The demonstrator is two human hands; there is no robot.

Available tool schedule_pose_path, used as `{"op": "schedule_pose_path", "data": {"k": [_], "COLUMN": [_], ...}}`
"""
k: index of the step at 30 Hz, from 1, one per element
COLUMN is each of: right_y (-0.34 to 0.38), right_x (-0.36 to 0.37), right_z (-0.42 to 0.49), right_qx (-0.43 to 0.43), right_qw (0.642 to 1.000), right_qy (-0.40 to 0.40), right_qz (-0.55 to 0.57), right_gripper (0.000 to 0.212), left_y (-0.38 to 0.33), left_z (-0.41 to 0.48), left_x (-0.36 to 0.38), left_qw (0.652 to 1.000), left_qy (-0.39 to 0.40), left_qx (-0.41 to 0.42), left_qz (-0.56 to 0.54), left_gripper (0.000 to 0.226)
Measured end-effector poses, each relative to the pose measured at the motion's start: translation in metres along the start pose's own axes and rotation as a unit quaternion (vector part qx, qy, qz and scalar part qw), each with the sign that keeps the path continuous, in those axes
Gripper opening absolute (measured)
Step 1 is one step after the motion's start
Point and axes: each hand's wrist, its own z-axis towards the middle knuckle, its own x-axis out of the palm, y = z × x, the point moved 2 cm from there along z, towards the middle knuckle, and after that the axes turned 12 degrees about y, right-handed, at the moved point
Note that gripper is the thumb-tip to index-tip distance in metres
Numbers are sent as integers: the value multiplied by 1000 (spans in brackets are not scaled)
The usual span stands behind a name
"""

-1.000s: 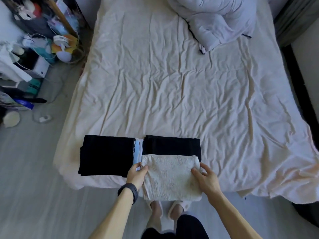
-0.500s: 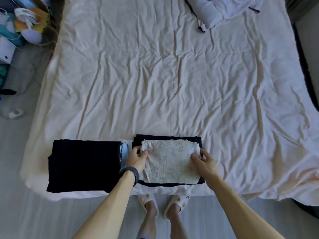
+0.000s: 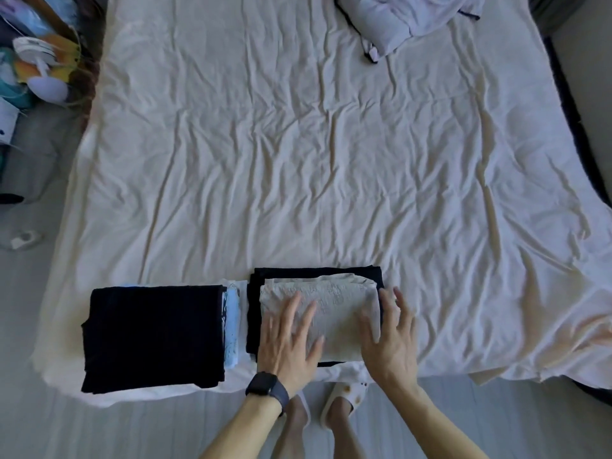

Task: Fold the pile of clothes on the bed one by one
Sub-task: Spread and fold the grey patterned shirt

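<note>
Head view: folded cream garment [image 3: 334,299] is being pressed flat under both sets of fingers. Left hand [image 3: 288,342] and right hand [image 3: 390,346] are being held straight and spread, nothing gripped. The garment is being carried on a folded black garment [image 3: 254,309], whose edge is showing just beyond the fingertips. Left of the left fingers, a black stack [image 3: 152,336] with a light blue piece [image 3: 231,326] is lying. Far beyond the fingertips, a crumpled white pile [image 3: 407,18] is resting on the bed [image 3: 298,160].

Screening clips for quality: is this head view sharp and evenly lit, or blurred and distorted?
Head view: dim, bluish light; the black stack loses its fold detail; the left hand and right hand look slightly motion-blurred; the wide-angle lens bows the bed edges; no glare.
</note>
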Motion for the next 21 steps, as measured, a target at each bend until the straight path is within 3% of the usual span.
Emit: {"op": "schedule_pose_path", "data": {"k": [2, 4, 7, 11, 17, 21], "right_y": [6, 10, 4, -8, -24, -19], "right_x": [10, 22, 35, 48, 62, 53], "right_z": [-11, -10, 11, 33, 49, 69], "right_qx": [-129, -186, -166, -155, -137, -155], "right_qw": [989, 973, 964, 964, 975, 970], "right_qy": [-10, 46, 99, 138, 135, 120], "right_qz": [-78, -128, -184, -169, -111, -142], "right_gripper": [56, 60, 59, 64, 70, 77], "left_y": [-7, -10, -1, 22, 30, 30], "left_z": [4, 14, 28, 46, 62, 74], "left_x": [11, 15, 19, 27, 41, 33], "left_qw": [996, 990, 986, 981, 984, 987], "left_qy": [62, 91, 112, 138, 124, 116], "left_qx": [31, 32, 22, 19, 28, 24], "left_qz": [57, 99, 118, 135, 122, 107], "left_gripper": [66, 66, 66, 70, 72, 78]}}
